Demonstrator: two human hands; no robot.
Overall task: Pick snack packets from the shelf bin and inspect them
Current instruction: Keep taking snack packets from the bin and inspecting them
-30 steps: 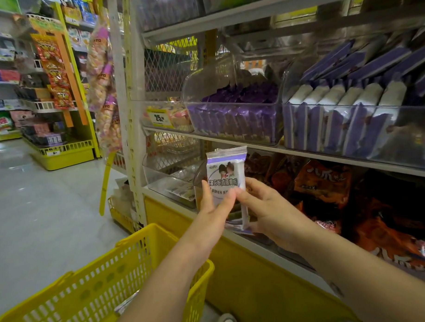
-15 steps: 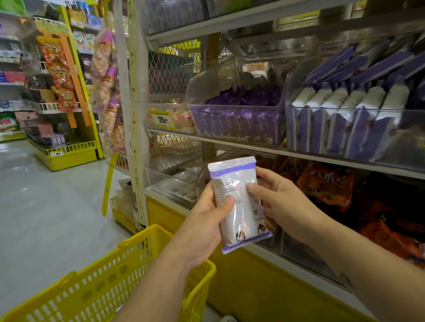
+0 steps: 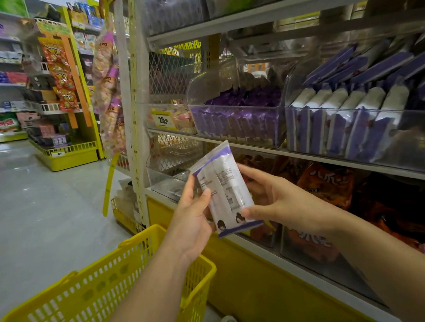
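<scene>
A white and purple snack packet (image 3: pixel 225 191) is held in front of the shelf, tilted with its printed back side toward me and upside down. My left hand (image 3: pixel 193 217) grips its left edge, thumb across the front. My right hand (image 3: pixel 278 202) holds its right edge between thumb and fingers. Behind and above, a clear shelf bin (image 3: pixel 239 128) holds purple packets, and a second clear bin (image 3: pixel 350 132) to its right holds rows of the same white and purple packets.
A yellow shopping basket (image 3: pixel 102 290) hangs below my left forearm. Orange snack bags (image 3: pixel 327 181) fill the lower shelf. The white shelf upright (image 3: pixel 132 103) stands left of the bins. An open aisle floor (image 3: pixel 39 203) lies to the left, with more racks (image 3: pixel 66 154) beyond.
The packet was turned over from its front to its back and tilted. Both hands rose a little and shifted their grip to the packet's edges.
</scene>
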